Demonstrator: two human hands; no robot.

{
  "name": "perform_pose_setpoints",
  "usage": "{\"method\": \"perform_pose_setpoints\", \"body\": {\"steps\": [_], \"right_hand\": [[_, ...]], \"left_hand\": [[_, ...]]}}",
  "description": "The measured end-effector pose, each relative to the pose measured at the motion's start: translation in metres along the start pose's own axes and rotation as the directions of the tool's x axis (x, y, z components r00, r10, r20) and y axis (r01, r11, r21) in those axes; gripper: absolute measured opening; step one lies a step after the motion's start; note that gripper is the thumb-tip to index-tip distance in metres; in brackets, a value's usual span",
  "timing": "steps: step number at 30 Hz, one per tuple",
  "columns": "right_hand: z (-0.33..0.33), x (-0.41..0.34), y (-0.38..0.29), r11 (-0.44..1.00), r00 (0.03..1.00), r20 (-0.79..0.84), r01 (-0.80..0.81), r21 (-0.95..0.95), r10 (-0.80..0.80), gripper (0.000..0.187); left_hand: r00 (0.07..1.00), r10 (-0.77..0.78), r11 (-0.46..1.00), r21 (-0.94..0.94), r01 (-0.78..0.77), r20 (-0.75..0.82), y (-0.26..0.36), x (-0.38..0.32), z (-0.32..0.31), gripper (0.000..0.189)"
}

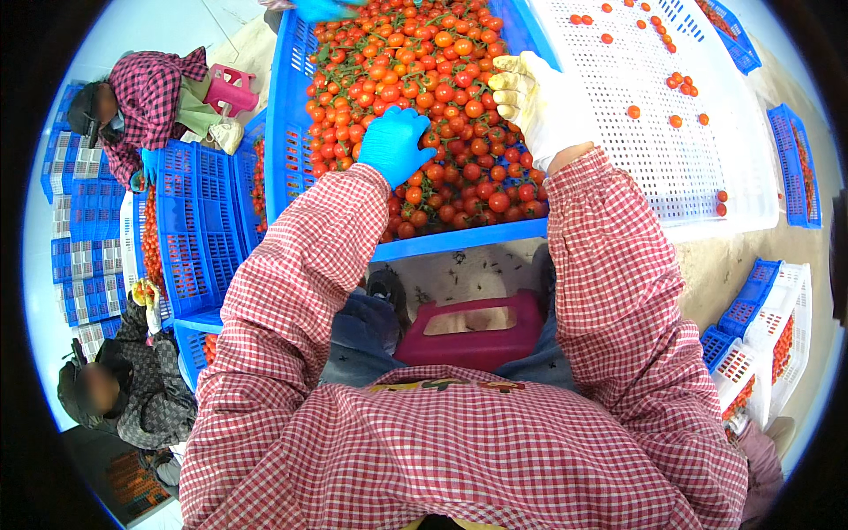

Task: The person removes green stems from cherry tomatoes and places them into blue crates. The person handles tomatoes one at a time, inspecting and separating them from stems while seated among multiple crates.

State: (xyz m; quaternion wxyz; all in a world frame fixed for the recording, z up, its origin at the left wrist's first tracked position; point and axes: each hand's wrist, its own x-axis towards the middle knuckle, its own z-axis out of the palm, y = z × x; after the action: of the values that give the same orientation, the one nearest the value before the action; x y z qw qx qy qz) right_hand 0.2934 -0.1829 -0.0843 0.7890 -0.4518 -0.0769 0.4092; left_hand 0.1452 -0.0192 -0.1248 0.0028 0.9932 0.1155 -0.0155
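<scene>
A blue plastic crate (457, 240) stands before me, heaped with red and orange cherry tomatoes (397, 73), many on green stems. My left hand (395, 144), in a blue glove, lies on the tomatoes near the crate's middle, its thumb apart from the fingers. The fingertips are hidden from above. Over the crate's right rim is my right hand (530, 99), in a white glove with yellow-stained fingers. Those fingers are curled, and whatever they may hold is hidden. Beside it, a white perforated crate (596, 59) has a few scattered tomatoes (682, 84) on its bottom.
Another person's blue-gloved hand (324, 9) is blurred at the crate's far end. Two people work on the left beside blue crates (199, 205) and stacked crates (93, 205). A magenta stool (474, 348) stands between my legs. More tomato crates (752, 298) sit at right.
</scene>
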Motion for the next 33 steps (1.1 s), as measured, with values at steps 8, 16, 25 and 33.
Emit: {"method": "perform_pose_setpoints", "body": {"steps": [8, 16, 25, 33], "right_hand": [[0.017, -0.011, 0.004, 0.963, 0.986, 0.063, -0.137, -0.232, 0.156, 0.031], [0.048, -0.033, -0.002, 0.684, 0.917, 0.315, 0.067, -0.726, 0.245, 0.043], [0.053, -0.038, 0.024, 0.788, 0.884, 0.467, 0.311, -0.531, -0.034, 0.025], [0.06, -0.037, 0.041, 0.609, 0.876, 0.298, 0.479, -0.632, -0.38, 0.027]], "left_hand": [[0.928, -0.128, 0.795, -0.595, -0.115, -0.351, 0.015, -0.011, -0.031, 0.031], [0.857, -0.191, 0.856, -0.508, -0.094, -0.479, 0.044, -0.046, -0.07, 0.034], [0.794, -0.533, 0.46, -0.888, -0.018, -0.292, 0.058, -0.07, -0.067, 0.028], [0.806, -0.592, 0.063, -0.997, 0.036, -0.008, 0.052, -0.072, -0.056, 0.019]]}}
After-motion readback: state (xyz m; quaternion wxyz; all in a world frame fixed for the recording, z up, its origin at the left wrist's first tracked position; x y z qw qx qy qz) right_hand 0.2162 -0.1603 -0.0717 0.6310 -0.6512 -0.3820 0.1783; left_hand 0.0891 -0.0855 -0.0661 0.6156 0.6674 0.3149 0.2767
